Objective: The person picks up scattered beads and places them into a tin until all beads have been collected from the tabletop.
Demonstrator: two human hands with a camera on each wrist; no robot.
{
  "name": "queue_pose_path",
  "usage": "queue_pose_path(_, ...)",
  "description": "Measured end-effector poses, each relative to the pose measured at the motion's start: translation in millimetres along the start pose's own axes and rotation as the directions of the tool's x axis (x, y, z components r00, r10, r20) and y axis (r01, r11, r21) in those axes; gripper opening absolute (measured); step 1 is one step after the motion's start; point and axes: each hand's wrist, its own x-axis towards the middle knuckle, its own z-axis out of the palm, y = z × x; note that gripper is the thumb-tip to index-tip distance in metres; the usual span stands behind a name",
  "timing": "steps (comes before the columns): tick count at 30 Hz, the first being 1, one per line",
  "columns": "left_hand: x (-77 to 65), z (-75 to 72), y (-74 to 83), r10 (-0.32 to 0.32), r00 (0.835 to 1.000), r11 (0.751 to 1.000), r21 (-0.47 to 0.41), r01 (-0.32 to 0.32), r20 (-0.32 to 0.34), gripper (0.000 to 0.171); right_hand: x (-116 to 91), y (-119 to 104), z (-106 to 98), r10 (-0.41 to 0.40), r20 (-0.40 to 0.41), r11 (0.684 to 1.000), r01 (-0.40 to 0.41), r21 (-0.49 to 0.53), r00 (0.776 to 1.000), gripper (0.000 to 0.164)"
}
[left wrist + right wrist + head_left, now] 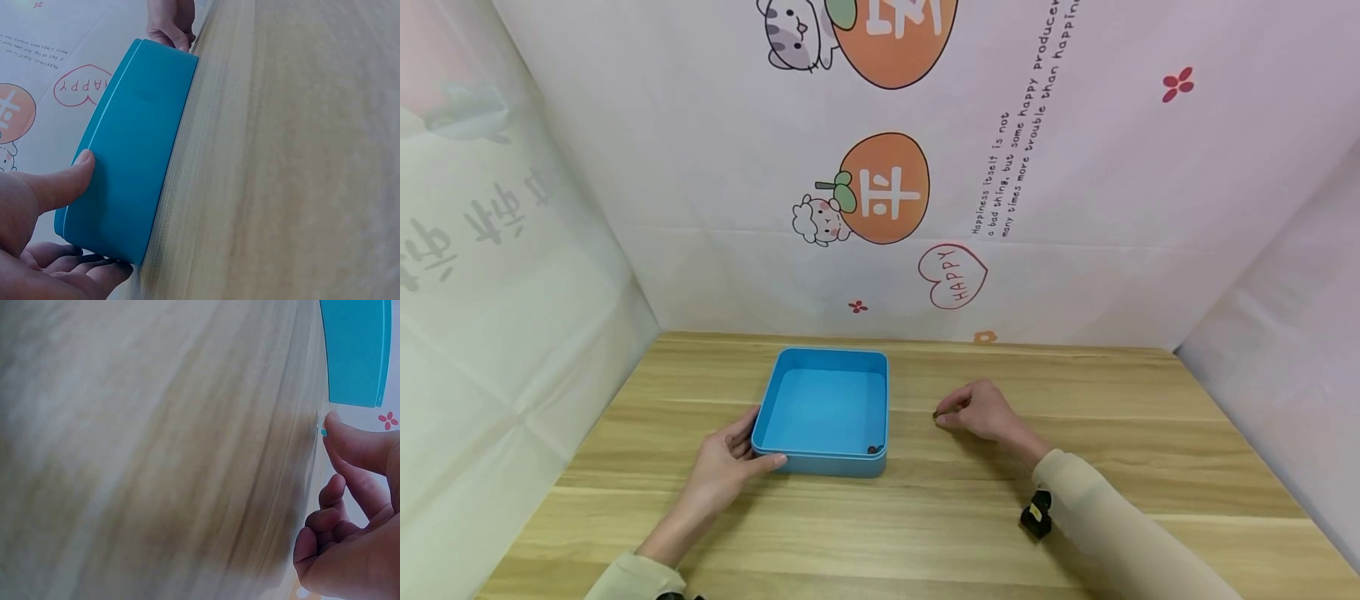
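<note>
A shallow, square blue box [827, 408] with no lid on stands on the wooden table. My left hand [722, 467] holds its near left corner, thumb [69, 184] against the front wall and fingers along the left side. Inside the near right corner of the box lie small dark brown round pieces [872, 450], too small to make out further. To the right of the box, my right hand [981, 410] pinches a small dark piece [936, 415] between thumb and forefinger, low over the table. In the right wrist view the fingertips mostly hide that piece.
The wooden table [925, 533] meets a white printed cloth [715, 283] at its back edge. More white cloth hangs at the left [512, 333] and right [1285, 333] sides. A black band [1036, 517] sits on the right wrist.
</note>
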Motion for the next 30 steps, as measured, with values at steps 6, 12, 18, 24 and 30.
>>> queue_pose_path(6,-0.3,0.3,-0.2,-0.001,1.0,1.0,-0.01,0.001,0.002,0.097,-1,-1,-2,0.011,-0.007,1.0,-0.011,0.006,1.0,0.005)
queue_pose_path(12,-0.1,0.3,-0.3,-0.001,1.0,1.0,-0.006,0.001,0.003,0.098,-2,-4,-4,0.016,-0.014,0.999,-0.015,0.046,1.0,0.009)
queue_pose_path(18,-0.2,0.3,-0.1,0.003,1.0,1.0,-0.001,-0.003,-0.001,0.097,-1,-6,-8,0.037,-0.025,0.997,-0.035,0.067,0.999,0.008)
queue_pose_path(24,-0.9,0.6,0.6,0.001,1.0,1.0,0.007,-0.001,-0.005,0.097,1,-11,-12,0.034,-0.033,0.997,-0.032,0.066,0.999,0.009)
queue_pose_path(30,-1.4,0.7,0.7,0.001,1.0,1.0,0.008,-0.001,-0.005,0.097,4,-21,-16,0.027,-0.033,0.997,-0.025,0.074,0.999,0.011)
